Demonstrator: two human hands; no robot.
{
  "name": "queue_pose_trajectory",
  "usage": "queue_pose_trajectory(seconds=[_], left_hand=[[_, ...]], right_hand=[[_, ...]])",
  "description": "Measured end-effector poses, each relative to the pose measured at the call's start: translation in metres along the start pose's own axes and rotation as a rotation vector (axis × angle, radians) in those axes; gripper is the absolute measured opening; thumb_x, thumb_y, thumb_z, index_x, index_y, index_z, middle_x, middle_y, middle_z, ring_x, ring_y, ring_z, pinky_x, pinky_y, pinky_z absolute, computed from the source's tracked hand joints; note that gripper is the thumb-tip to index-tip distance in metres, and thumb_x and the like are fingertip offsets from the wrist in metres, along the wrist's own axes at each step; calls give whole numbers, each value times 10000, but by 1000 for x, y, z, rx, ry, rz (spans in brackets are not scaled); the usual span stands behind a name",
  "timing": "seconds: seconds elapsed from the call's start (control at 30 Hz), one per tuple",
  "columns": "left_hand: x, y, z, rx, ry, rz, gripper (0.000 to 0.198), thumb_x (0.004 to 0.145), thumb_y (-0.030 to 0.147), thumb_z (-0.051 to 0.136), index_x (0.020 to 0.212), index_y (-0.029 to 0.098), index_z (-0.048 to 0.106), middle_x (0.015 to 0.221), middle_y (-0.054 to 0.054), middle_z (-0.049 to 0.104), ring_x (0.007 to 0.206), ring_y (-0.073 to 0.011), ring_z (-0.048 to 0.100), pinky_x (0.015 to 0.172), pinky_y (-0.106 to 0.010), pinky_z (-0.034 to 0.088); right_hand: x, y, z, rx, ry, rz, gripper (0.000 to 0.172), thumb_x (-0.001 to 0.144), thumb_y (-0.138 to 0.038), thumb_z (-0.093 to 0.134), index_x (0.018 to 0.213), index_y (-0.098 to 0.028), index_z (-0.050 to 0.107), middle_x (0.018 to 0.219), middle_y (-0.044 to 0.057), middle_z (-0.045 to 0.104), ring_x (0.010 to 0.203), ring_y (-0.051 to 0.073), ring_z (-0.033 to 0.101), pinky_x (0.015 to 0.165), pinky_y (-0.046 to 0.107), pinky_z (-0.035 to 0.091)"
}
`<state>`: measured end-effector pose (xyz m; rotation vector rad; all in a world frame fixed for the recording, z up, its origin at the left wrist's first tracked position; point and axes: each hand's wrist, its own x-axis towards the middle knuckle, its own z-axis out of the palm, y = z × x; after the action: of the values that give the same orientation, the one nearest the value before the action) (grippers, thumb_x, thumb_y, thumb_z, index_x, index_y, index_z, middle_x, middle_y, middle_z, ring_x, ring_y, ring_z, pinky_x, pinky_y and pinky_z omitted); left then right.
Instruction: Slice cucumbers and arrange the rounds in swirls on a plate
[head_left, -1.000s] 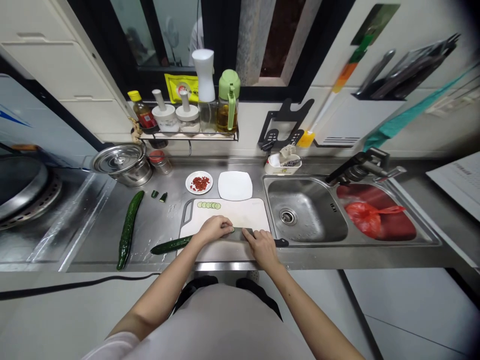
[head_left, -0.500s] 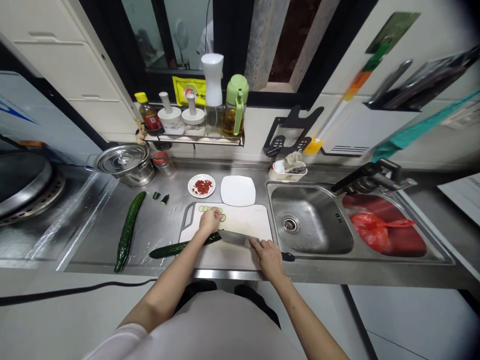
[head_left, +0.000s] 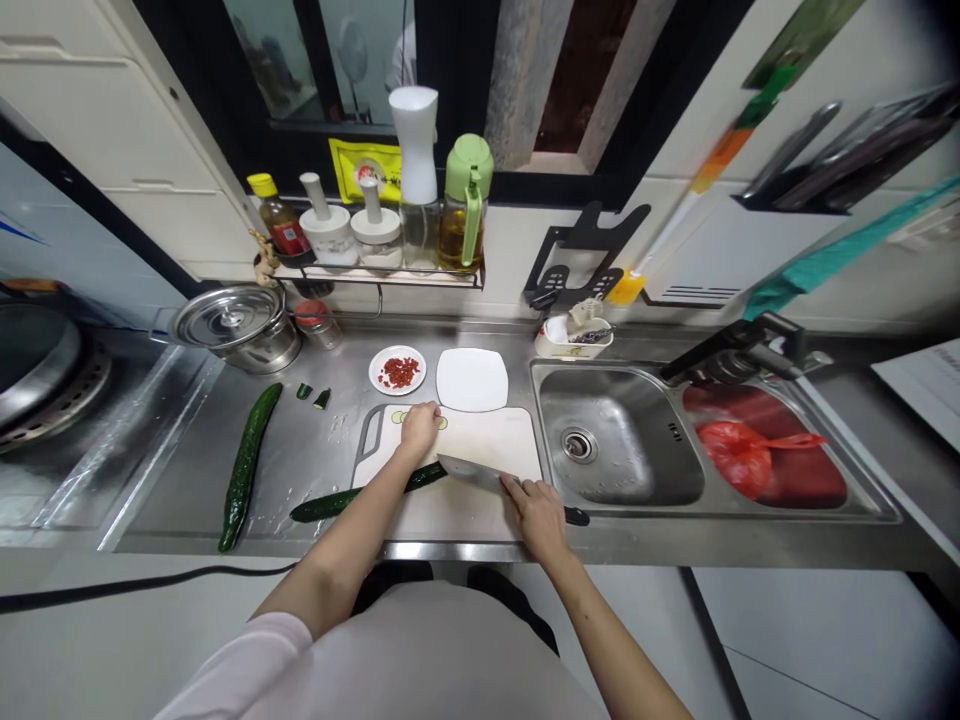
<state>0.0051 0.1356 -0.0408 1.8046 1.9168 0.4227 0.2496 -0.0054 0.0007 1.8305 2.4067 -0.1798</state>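
Observation:
My left hand [head_left: 421, 428] is over the upper part of the white cutting board [head_left: 491, 432], its fingers pinched at a thin cucumber slice [head_left: 442, 423]. More pale slices [head_left: 400, 414] lie in a row along the board's top edge, partly covered by this hand. My right hand [head_left: 537, 512] grips a kitchen knife [head_left: 474, 472], its broad blade pointing left and its black handle end sticking out past the palm. The cut cucumber [head_left: 324, 506] lies across the board's lower left, its cut end beside the blade tip; my left forearm hides its middle.
A whole cucumber [head_left: 249, 465] and two cucumber ends [head_left: 321, 399] lie on the steel counter to the left. Behind the board are a plate of small red pieces [head_left: 398, 372] and a white plate [head_left: 472, 380]. The sink [head_left: 622, 440] is at the right, a lidded pot [head_left: 236, 325] back left.
My left hand has moved slightly up toward the row of slices, and the loose slice below the row no longer shows there. The knife stays low on the board, its blade slightly more tilted.

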Motion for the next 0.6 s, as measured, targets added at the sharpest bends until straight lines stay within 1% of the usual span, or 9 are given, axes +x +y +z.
queue_pose_trajectory(seconds=[0.13,0.27,0.33,0.47,0.53,0.6], left_hand=[[1,1,1,71,-14,11,124,837,180,562,814,189,684,921,-90,698,906,-222,601,782,-299,425],[-1,-2,-1,35,-4,-2,153,859,216,556,809,188,698,926,-92,698,923,-228,599,797,-309,425],[-3,-6,-3,-29,36,-17,160,865,217,551,834,196,706,924,-81,705,913,-222,603,802,-311,430],[-18,-19,-9,-170,178,-58,174,875,237,539,902,204,708,898,-57,708,865,-207,610,789,-313,449],[-31,-26,-13,-214,226,-39,176,878,255,542,907,199,706,887,-54,702,823,-197,611,778,-314,461],[-45,-31,-17,-231,251,11,174,882,266,545,899,196,703,880,-53,695,785,-185,608,772,-316,472]], right_hand=[[2,2,3,10,62,-16,381,964,-222,450,1310,-270,603,820,61,638,822,190,519,744,307,274],[5,2,3,32,69,-10,373,961,-227,464,1303,-270,609,818,59,647,822,187,529,740,301,271],[7,1,2,52,56,6,367,968,-242,456,1299,-269,612,833,61,655,833,189,536,744,299,275],[10,0,1,98,42,41,371,988,-272,413,1305,-261,606,854,64,666,839,185,544,761,290,292],[13,-1,0,117,35,50,380,997,-291,389,1308,-256,603,856,66,670,835,184,547,765,287,300],[15,-3,-3,132,20,57,390,1001,-298,370,1314,-252,599,859,70,674,835,182,553,764,284,307]])
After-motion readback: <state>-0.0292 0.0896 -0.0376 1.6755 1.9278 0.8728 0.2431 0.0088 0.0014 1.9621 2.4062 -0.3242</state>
